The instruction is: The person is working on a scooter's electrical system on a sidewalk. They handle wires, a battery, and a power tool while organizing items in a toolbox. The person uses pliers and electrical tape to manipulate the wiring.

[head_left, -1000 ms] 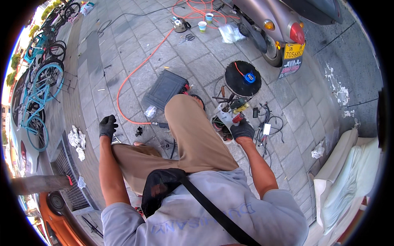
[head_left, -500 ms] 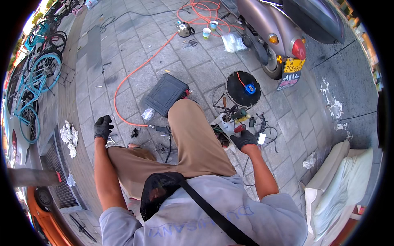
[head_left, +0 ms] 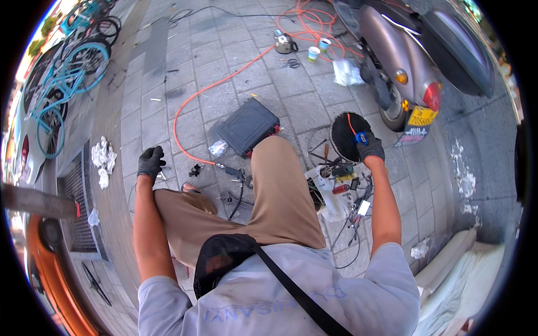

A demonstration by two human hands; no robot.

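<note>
My right hand (head_left: 371,149), in a dark glove, closes its fingers on a small blue round device (head_left: 361,138) with an orange strip. The device is over a black round piece (head_left: 343,134) on the paving; its exact kind is unclear. Just nearer lies a pale sheet (head_left: 334,208) strewn with tools and cables, among them a red cylinder (head_left: 340,189). My left hand (head_left: 150,162), also gloved, hangs beyond my left knee, fingers loosely bent and apart, nothing visible in them. A dark air-hose gun (head_left: 231,171) lies between my legs, joined to an orange hose (head_left: 193,102).
A closed dark case (head_left: 249,126) lies ahead of my knee. Farther off are a metal kettle (head_left: 284,42), paper cups (head_left: 313,54) and scissors (head_left: 291,64). A scooter (head_left: 400,67) stands at right, a padded seat (head_left: 465,274) below it. Bicycles (head_left: 84,70) line the left.
My right hand has left the red cylinder among the tools and moved forward and right to the blue device. My left hand's fingers have loosened a little. The view has shifted.
</note>
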